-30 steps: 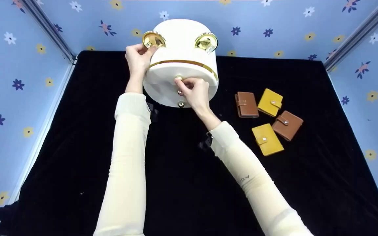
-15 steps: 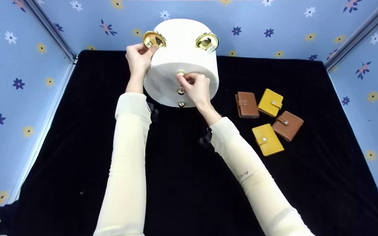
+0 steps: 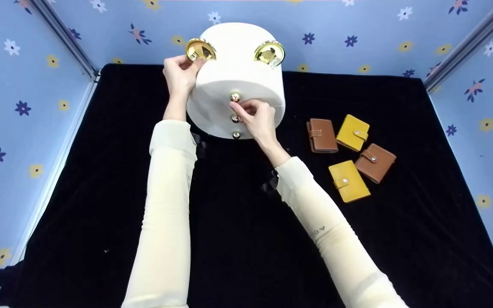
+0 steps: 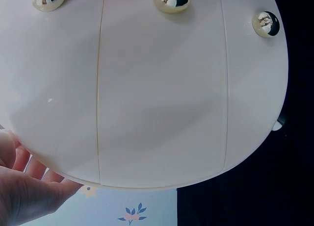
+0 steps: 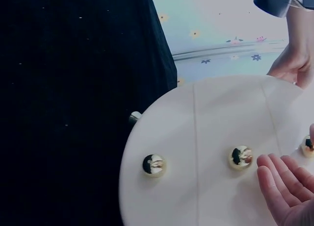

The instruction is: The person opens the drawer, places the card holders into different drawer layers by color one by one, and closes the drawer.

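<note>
White drawer case (image 3: 231,70) stood near the middle of the tabletop's (image 3: 229,222) far edge; its drawers (image 4: 162,98) looked flush, so they seemed shut, with only letting go left. The left grip (image 3: 180,76) held its side by a gold ornament (image 3: 202,49); the right grip (image 3: 259,116), loose and empty, was just below the top knob (image 3: 235,97). Four wallets (image 3: 351,183) lay toward the black-draped surface's right edge, inside blue flowered walls (image 3: 250,10).

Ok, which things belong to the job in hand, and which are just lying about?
In the job, apparently:
white box, touched by left grip
top gold knob, beside right grip

Lying about, apparently:
left brown case
right brown case
far yellow case
near yellow case
</note>
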Motion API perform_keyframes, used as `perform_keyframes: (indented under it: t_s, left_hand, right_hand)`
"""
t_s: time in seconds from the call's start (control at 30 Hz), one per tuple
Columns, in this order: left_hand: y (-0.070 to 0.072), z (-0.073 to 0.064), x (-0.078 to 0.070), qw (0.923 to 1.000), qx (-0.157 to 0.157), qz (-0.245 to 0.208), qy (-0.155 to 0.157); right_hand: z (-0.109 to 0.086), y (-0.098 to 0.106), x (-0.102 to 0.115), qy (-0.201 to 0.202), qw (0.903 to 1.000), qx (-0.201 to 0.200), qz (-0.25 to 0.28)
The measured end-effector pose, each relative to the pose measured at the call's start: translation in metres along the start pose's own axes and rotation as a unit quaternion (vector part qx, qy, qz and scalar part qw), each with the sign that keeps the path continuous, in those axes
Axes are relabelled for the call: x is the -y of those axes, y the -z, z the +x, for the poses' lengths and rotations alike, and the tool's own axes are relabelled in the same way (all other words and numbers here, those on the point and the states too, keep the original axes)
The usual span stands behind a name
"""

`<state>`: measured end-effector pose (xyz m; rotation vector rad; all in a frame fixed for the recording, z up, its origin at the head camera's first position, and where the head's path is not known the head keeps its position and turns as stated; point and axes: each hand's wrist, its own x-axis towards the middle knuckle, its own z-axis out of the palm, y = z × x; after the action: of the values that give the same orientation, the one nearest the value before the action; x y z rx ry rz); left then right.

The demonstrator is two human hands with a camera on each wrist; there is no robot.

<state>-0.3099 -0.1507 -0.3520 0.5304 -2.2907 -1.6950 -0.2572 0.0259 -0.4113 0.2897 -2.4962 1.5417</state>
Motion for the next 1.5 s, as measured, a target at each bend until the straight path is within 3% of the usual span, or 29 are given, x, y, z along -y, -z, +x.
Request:
perform_keyframes:
  t_s: [0.43, 0.7, 0.93, 1.5]
  left_hand:
    - [0.000, 0.000, 0.002, 1.0000, 0.001, -0.005, -0.002]
    - [0.001, 0.000, 0.001, 0.9999, -0.002, 0.009, -0.007]
    - [0.000, -0.001, 0.001, 1.0000, -0.002, 0.000, -0.008]
    - [0.000, 0.001, 0.002, 0.9998, -0.004, 0.016, -0.011]
  right_hand:
    - [-0.008, -0.008, -0.023, -0.046, 0.9978, 0.013, -0.046]
    - [-0.009, -0.014, -0.029, -0.090, 0.9950, 0.037, -0.022]
    - [-0.009, -0.020, -0.031, -0.136, 0.9875, 0.057, 0.058]
    - [-0.014, -0.025, -0.033, -0.104, 0.9919, 0.055, 0.049]
